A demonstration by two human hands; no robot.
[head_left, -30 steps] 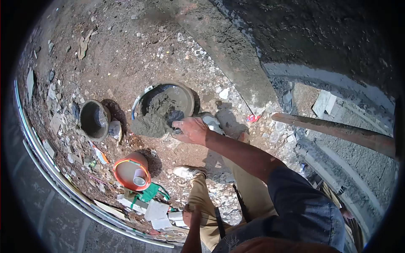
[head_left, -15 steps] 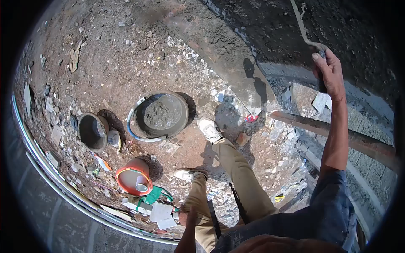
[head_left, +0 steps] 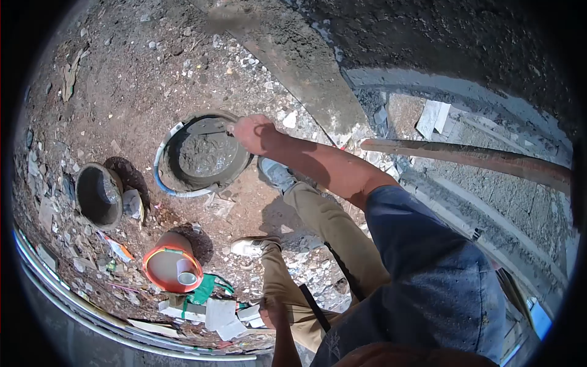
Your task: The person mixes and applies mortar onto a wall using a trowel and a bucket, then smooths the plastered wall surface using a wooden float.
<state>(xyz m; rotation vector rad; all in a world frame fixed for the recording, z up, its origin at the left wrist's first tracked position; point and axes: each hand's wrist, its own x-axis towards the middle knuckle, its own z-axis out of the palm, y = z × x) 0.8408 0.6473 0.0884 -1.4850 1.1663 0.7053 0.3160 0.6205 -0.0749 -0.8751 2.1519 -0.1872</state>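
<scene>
My right hand (head_left: 255,134) is closed around the handle of a trowel (head_left: 214,127), at the right rim of a round tub (head_left: 235,178) of wet grey mortar (head_left: 205,156). The handle is mostly hidden by the fingers, and the mud-coloured blade is hard to tell from the mortar inside the tub. A pale blue and white hose (head_left: 160,174) curves round the tub's left side. Beside my left thigh hangs my left hand (head_left: 273,312), low in the view; its fingers are not clear.
A dark bucket (head_left: 101,214) stands left of the tub. Nearer is an orange bucket (head_left: 147,269) with a cup (head_left: 186,272) in it. Rubble covers the ground. A rusty bar (head_left: 465,158) and a rough dark wall (head_left: 440,37) lie to the right.
My right hand has swung down and left from the wall to the tub, carrying the trowel. The view has shifted slightly, so the buckets sit further left. My left hand stays low.
</scene>
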